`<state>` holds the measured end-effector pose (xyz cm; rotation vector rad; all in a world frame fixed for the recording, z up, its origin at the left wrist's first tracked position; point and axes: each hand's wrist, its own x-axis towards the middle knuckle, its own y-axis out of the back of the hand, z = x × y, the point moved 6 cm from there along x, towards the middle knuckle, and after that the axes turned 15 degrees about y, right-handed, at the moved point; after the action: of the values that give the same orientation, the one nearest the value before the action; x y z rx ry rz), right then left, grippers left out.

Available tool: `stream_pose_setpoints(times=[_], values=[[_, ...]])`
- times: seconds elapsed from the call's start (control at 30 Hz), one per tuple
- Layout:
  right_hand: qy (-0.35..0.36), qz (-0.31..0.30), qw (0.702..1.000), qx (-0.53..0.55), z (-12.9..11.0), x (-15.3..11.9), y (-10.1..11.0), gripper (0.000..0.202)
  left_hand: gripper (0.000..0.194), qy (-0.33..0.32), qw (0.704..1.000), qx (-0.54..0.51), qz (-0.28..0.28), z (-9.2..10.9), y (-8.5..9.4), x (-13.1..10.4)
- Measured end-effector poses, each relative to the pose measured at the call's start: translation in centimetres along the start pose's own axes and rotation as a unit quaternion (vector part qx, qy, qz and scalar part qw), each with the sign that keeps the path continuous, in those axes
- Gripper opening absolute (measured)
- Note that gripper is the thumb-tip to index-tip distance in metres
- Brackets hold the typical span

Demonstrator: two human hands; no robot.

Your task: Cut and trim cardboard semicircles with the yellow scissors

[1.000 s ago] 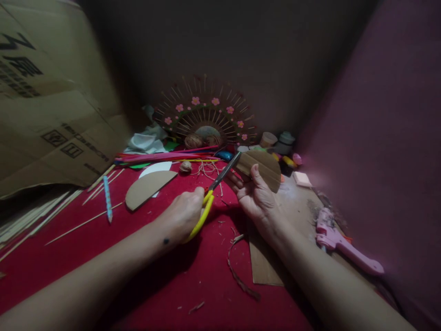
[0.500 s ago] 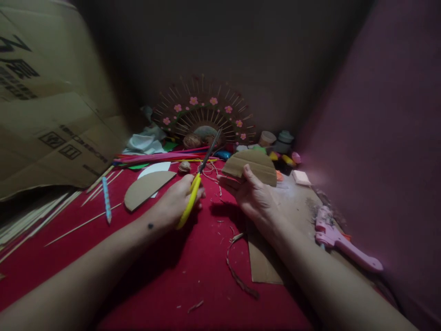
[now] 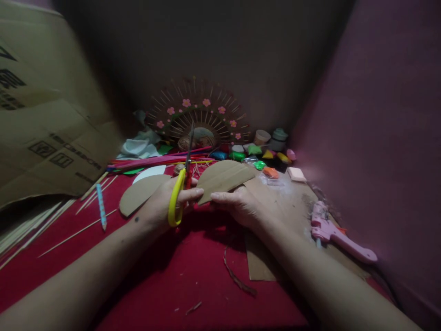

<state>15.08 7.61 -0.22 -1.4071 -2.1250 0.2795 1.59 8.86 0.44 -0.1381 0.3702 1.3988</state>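
Note:
Yellow-handled scissors point(image 3: 177, 197) hang on my left hand point(image 3: 168, 197), blades pointing up and away. The thumb of that hand also touches the left corner of a half-round cardboard piece point(image 3: 225, 177). My right hand point(image 3: 237, 202) grips the lower edge of this same piece, thumb on top and fingers beneath. Partly behind my left wrist, a second half-round cardboard piece point(image 3: 138, 195) lies on the red cloth point(image 3: 193, 285), with a white rounded sheet point(image 3: 149, 173) behind it.
A decorated stick fan point(image 3: 206, 115) stands at the back. Coloured packets point(image 3: 270, 172) lie before it. A pink glue gun point(image 3: 337, 232) rests on cardboard at the right. To the left are a blue pencil point(image 3: 101, 207), thin sticks and a large carton point(image 3: 51, 115).
My hands have come together. The cardboard piece has moved left and tilted, its left corner now at my left thumb. The scissors have turned more upright.

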Motion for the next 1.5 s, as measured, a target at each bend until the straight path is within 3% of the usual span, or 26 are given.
stream_pose_setpoints(times=[0.3, 0.4, 0.5, 0.63, 0.7, 0.77, 0.83, 0.97, 1.07, 1.27, 1.5], values=[[0.034, -0.026, 0.999, -0.004, -1.1, 0.4, -0.4, 0.039, 0.029, -0.015, 0.998, -0.038, -0.038, -0.3, 0.4, 0.6], [0.05, -0.003, 0.999, -0.002, -1.2, 0.6, 0.1, 0.04, 0.028, 0.013, 0.998, -0.056, -0.04, -0.4, 0.3, 0.6], [0.07, 0.037, 0.997, 0.014, -1.6, 0.7, 1.0, 0.053, 0.024, 0.053, 0.991, -0.104, -0.071, -0.5, 0.0, 0.4], [0.092, 0.05, 0.994, 0.037, -2.5, 0.9, 1.7, 0.066, 0.013, 0.113, 0.968, -0.093, -0.203, -0.7, -1.7, -0.5], [0.082, 0.028, 0.996, 0.037, -2.6, 0.9, 1.6, 0.055, 0.024, 0.138, 0.946, -0.07, -0.284, -0.8, -2.8, -1.2], [0.07, 0.019, 0.997, 0.027, -2.4, 0.9, 1.6, 0.04, 0.027, 0.154, 0.929, -0.074, -0.328, -1.1, -3.4, -1.6], [0.08, 0.046, 0.996, 0.018, -2.3, 0.9, 1.9, 0.03, 0.022, 0.165, 0.929, -0.096, -0.318, -1.5, -3.5, -1.4], [0.096, 0.119, 0.988, 0.015, -2.2, 1.2, 2.8, 0.024, 0.026, 0.129, 0.959, -0.165, -0.193, -1.6, -2.0, 0.1], [0.089, 0.127, 0.988, 0.016, -2.0, 1.4, 3.1, 0.021, 0.033, 0.084, 0.966, -0.201, -0.137, -1.0, -1.0, 0.5], [0.079, 0.124, 0.989, 0.008, -1.1, 1.4, 3.6, 0.024, 0.027, 0.026, 0.974, -0.173, -0.146, -0.6, -0.8, 0.2], [0.064, 0.116, 0.991, 0.004, -0.6, 1.3, 3.5, 0.03, 0.027, 0.034, 0.973, -0.162, -0.16, -1.7, -1.0, 0.8]])
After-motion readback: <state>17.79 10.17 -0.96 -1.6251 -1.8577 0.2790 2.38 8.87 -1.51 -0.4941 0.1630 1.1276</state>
